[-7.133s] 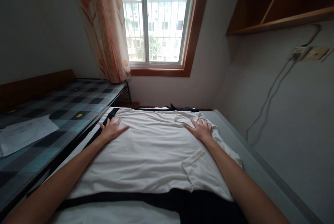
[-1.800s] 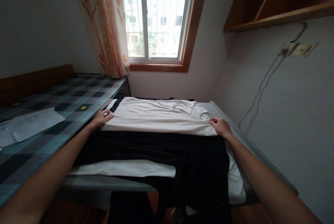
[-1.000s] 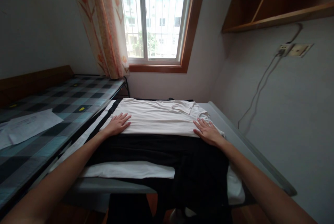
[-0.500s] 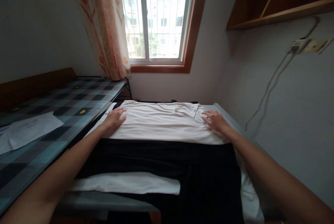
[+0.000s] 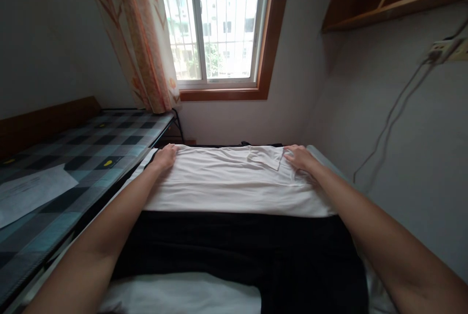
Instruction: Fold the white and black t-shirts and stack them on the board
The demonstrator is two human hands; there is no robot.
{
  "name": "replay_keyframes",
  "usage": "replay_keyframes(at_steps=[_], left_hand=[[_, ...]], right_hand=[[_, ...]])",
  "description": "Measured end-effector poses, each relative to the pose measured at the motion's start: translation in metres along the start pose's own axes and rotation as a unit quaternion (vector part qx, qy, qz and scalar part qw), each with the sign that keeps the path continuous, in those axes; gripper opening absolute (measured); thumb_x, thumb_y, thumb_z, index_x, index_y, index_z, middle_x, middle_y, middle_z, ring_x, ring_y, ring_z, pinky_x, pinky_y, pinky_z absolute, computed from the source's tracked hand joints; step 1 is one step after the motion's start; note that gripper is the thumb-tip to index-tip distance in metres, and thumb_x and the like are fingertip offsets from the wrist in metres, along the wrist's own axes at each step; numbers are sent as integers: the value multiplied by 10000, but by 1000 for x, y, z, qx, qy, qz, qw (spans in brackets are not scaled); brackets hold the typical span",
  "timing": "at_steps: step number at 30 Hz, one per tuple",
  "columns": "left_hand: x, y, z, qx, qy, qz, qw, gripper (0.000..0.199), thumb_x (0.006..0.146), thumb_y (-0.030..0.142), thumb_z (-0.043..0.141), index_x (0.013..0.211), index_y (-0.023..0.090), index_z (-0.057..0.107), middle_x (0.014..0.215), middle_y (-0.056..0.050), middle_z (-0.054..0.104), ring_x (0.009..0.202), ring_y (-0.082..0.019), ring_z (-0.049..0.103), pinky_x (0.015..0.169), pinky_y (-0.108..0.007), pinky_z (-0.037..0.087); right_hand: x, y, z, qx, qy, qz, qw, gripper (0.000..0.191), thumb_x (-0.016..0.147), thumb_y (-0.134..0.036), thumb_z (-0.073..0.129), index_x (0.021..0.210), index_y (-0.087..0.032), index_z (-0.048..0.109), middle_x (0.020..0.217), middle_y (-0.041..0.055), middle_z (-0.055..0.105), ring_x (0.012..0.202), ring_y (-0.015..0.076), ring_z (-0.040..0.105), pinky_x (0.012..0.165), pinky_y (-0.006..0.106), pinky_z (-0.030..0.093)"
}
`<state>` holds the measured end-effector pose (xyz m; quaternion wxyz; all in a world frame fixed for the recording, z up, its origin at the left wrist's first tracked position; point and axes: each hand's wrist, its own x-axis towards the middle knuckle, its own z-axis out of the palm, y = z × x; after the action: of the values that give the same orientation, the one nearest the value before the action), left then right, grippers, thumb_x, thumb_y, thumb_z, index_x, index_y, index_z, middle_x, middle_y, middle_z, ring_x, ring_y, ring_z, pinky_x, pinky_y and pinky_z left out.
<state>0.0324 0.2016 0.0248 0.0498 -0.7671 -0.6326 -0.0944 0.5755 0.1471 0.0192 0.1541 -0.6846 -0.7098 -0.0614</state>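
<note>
A white shirt lies spread out in front of me, with shallow creases across it and a small folded flap near its far right. My left hand is at the shirt's far left corner, fingers together and bent over the edge. At the far right corner, my right hand pinches the edge; some fingertips are hidden. Black cloth lies on the near side of the white part. Closer to me, another white piece rests against the black cloth.
On the left stands a bed with a checked mattress and a sheet of paper on it. Beyond are a curtain and a window. A wooden shelf and a cable are on the right wall.
Both hands have slid forward from the top of the white shirt to its far edge, and their spread fingers have closed there. The view has shifted slightly.
</note>
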Motion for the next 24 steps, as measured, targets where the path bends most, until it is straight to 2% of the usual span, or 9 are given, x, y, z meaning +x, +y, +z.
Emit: replay_keyframes(at_steps=[4, 7, 10, 14, 19, 24], left_hand=[[10, 3, -1, 34, -30, -3, 999, 482, 844, 99, 416, 1275, 228, 591, 1356, -124, 574, 1181, -271, 576, 895, -334, 459], [13, 5, -3, 68, -42, -7, 997, 438, 891, 114, 363, 1253, 210, 590, 1213, -153, 643, 1055, -277, 631, 828, -346, 461], [14, 6, -3, 90, -31, -12, 995, 375, 909, 143, 378, 1190, 202, 619, 1095, -157, 671, 1008, -283, 630, 841, -368, 438], [14, 5, -3, 115, 13, -7, 993, 357, 893, 139, 394, 1114, 197, 668, 1084, -153, 666, 1049, -293, 583, 900, -420, 393], [14, 3, -4, 101, 33, 2, 994, 286, 847, 193, 470, 963, 199, 732, 1117, -142, 666, 1089, -310, 545, 921, -448, 373], [16, -2, -5, 64, 2, -10, 998, 283, 831, 200, 489, 980, 209, 730, 1073, -123, 696, 1016, -300, 608, 884, -415, 403]], right_hand=[[13, -5, 8, -18, -37, -2, 999, 391, 880, -265, 535, 1238, -154, 648, 1275, 133, 642, 1166, 253, 581, 1008, 331, 405], [20, -7, 12, -19, -36, 4, 999, 415, 889, -256, 516, 1276, -152, 624, 1317, 129, 615, 1211, 267, 545, 1032, 355, 390], [24, -8, 15, -30, -37, 30, 998, 430, 894, -266, 504, 1302, -183, 610, 1309, 129, 616, 1202, 306, 538, 1004, 421, 415], [25, -11, 19, -42, -23, 74, 996, 431, 896, -294, 511, 1309, -219, 606, 1269, 144, 619, 1160, 344, 538, 949, 476, 442], [27, -14, 20, -11, -11, 114, 993, 298, 868, -268, 568, 1121, -229, 720, 1211, 158, 609, 1157, 359, 511, 957, 487, 426], [28, -10, 21, -6, 15, 127, 992, 240, 820, -237, 564, 971, -233, 750, 1132, 157, 625, 1100, 355, 538, 909, 478, 453]])
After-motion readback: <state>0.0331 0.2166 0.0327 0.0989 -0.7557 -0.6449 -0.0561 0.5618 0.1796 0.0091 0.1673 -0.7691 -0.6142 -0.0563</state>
